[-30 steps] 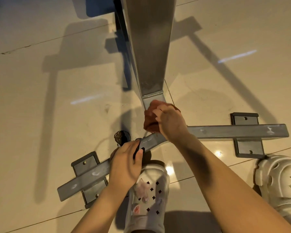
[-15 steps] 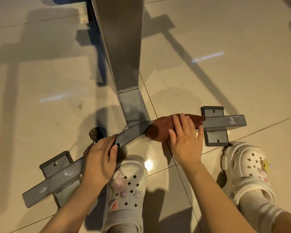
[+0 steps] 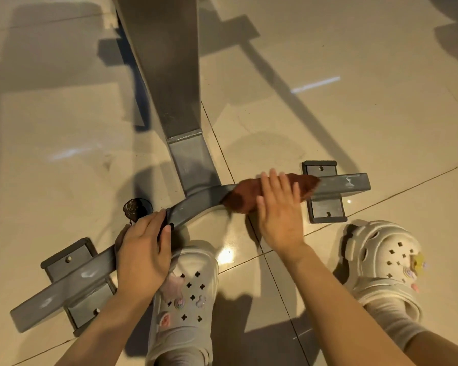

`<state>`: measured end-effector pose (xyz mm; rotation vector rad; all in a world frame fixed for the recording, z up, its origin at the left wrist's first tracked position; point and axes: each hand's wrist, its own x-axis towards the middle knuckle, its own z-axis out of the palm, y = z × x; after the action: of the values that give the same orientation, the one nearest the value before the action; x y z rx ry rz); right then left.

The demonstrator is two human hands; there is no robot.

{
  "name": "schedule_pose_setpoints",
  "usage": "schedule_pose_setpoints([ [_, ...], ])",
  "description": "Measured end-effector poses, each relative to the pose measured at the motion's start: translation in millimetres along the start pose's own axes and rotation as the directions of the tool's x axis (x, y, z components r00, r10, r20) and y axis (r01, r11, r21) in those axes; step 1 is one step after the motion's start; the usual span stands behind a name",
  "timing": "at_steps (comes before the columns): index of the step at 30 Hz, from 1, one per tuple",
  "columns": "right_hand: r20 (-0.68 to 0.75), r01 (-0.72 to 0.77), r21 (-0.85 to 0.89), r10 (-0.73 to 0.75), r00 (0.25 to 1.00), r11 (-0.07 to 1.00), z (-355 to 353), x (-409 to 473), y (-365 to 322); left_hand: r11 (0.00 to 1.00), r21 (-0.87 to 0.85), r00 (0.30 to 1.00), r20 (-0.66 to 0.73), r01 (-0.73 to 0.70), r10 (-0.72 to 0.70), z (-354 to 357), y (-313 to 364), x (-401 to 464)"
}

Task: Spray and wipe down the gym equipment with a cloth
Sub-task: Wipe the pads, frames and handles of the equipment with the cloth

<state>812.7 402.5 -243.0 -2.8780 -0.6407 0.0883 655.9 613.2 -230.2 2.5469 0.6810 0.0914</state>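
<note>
Cloth: my right hand has carried the brown cloth off the upright's foot, where it was bunched a second ago, and out along the right half of the curved base bar; compared with half a second back it sits in much the same place, draped over the bar just short of the right floor plate.
Right hand: flat, fingers straight and spread, pressing the cloth down onto the bar.
Left hand: rests on the left half of the bar as before, fingers curled over something dark and narrow I can't identify; I take it as shut on that.
Meaning for the task: I judge the weld joint done and the right arm of the bar mid-wipe; the bar's far right end and the whole left half remain.
Spray bottle: I can't see one.
Around: grey upright post rising from the bar, left floor plate, a dark round floor fitting near my left fingers, glossy floor tiles.
In the way: my two pale clogs, the left clog just beside the bar, the right clog near the right plate; the plate's raised edge may snag the cloth.
</note>
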Motion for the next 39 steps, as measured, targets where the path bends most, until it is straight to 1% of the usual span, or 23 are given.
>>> schedule_pose_setpoints([
  [1, 0.016, 0.024, 0.029, -0.024, 1.0, 0.999, 5.3, -0.9, -19.5, 1.0, -0.005, 1.0, 0.001, 0.006, -0.006, 1.2, 0.1, -0.5],
  [4, 0.049, 0.022, 0.019, -0.023, 0.999, 1.0, 16.9, -5.1, -76.9, 0.999, -0.003, 0.999, -0.009, 0.036, -0.036, 4.5, 3.9, -3.5],
  [6, 0.051, 0.024, 0.067, -0.028, 0.998, 0.997, 16.8, -2.2, -89.7, 0.998, 0.01, 0.998, 0.0, 0.063, -0.063, 3.9, 6.1, -3.5],
  [8, 0.096, -0.035, 0.067, 0.028, 0.995, 0.997, 16.5, 6.7, -73.6, 0.997, 0.019, 0.997, 0.027, 0.078, -0.078, 3.1, 4.9, -4.3],
  [10, 0.019, -0.196, 0.065, 0.195, 0.981, 0.978, 14.6, 16.8, -40.8, 0.996, 0.054, 0.996, 0.048, 0.077, -0.08, 1.0, 4.6, -5.9],
  [11, -0.039, -0.289, 0.067, 0.292, 0.956, 0.955, 12.6, 20.8, -18.9, 0.993, 0.085, 0.995, 0.054, 0.077, -0.082, 1.0, 4.6, -6.8],
  [13, -0.024, -0.421, 0.06, 0.423, 0.906, 0.905, 4.1, 25.8, 31.5, 0.989, 0.121, 0.995, 0.038, 0.09, -0.095, 2.7, 5.9, -7.7],
  [15, 0.013, -0.482, 0.042, 0.482, 0.876, 0.875, -12.1, 29.7, 80.7, 0.987, 0.115, 0.993, 0.014, 0.115, -0.118, 4.2, 10.7, -8.0],
  [17, 0.015, -0.495, 0.026, 0.495, 0.869, 0.869, -22.1, 35.4, 111.1, 0.986, 0.123, 0.993, -0.004, 0.117, -0.117, 7.0, 13.7, -9.2],
  [19, 0.012, -0.533, 0.053, 0.533, 0.846, 0.845, -20.7, 38.8, 113.5, 0.981, 0.163, 0.995, 0.004, 0.103, -0.105, 10.0, 13.5, -11.8],
  [21, -0.03, -0.581, 0.094, 0.585, 0.81, 0.809, -12.3, 37.1, 98.8, 0.975, 0.204, 0.996, 0.015, 0.087, -0.092, 10.8, 14.4, -13.4],
  [22, -0.052, -0.582, 0.111, 0.59, 0.806, 0.805, -8.6, 35.1, 86.0, 0.971, 0.221, 0.996, 0.013, 0.086, -0.092, 10.5, 16.4, -13.0],
  [24, -0.09, -0.536, 0.105, 0.544, 0.834, 0.838, 0.8, 28.1, 56.8, 0.967, 0.241, 0.996, 0.009, 0.082, -0.086, 11.4, 22.4, -10.6],
  [26, -0.107, -0.421, 0.045, 0.423, 0.9, 0.906, 7.7, 17.7, 20.2, 0.972, 0.23, 0.999, 0.011, 0.038, -0.042, 15.4, 30.7, -4.8],
  [28, -0.074, -0.184, -0.042, 0.181, 0.981, 0.982, 7.0, 11.9, -15.9, 0.976, 0.214, 0.999, 0.022, -0.039, 0.035, 20.4, 40.1, 4.8],
  [29, -0.03, -0.05, -0.078, 0.047, 0.998, 0.996, 6.4, 10.5, -28.7, 0.975, 0.21, 0.997, 0.022, -0.078, 0.075, 21.5, 43.0, 10.3],
  [30, 0.01, 0.052, -0.089, -0.051, 0.999, 0.995, 5.7, 12.3, -33.6, 0.973, 0.202, 0.994, 0.014, -0.108, 0.107, 21.9, 44.7, 16.2],
  [31, 0.023, 0.104, -0.085, -0.102, 0.995, 0.991, 4.5, 18.4, -28.4, 0.973, 0.19, 0.991, 0.002, -0.13, 0.132, 22.6, 46.6, 22.0],
  [32, 0.008, 0.116, -0.069, -0.116, 0.993, 0.991, 1.8, 24.6, -20.5, 0.971, 0.188, 0.988, -0.01, -0.15, 0.155, 21.0, 46.7, 25.9],
  [34, -0.066, 0.071, -0.03, -0.073, 0.995, 0.997, 3.2, 34.6, 11.1, 0.959, 0.211, 0.981, -0.003, -0.189, 0.194, 22.4, 48.9, 31.7],
  [36, -0.123, -0.018, 0.014, 0.019, 0.992, 1.0, 3.2, 42.3, 52.0, 0.951, 0.233, 0.979, 0.056, -0.204, 0.197, 25.8, 53.1, 35.3],
  [38, -0.139, -0.109, 0.012, 0.109, 0.984, 0.994, -5.1, 43.4, 95.4, 0.95, 0.225, 0.973, 0.125, -0.218, 0.193, 32.2, 58.3, 36.4],
  [39, -0.147, -0.131, 0.004, 0.13, 0.981, 0.991, -11.2, 43.0, 115.8, 0.947, 0.224, 0.967, 0.155, -0.231, 0.2, 35.7, 62.1, 36.4],
])
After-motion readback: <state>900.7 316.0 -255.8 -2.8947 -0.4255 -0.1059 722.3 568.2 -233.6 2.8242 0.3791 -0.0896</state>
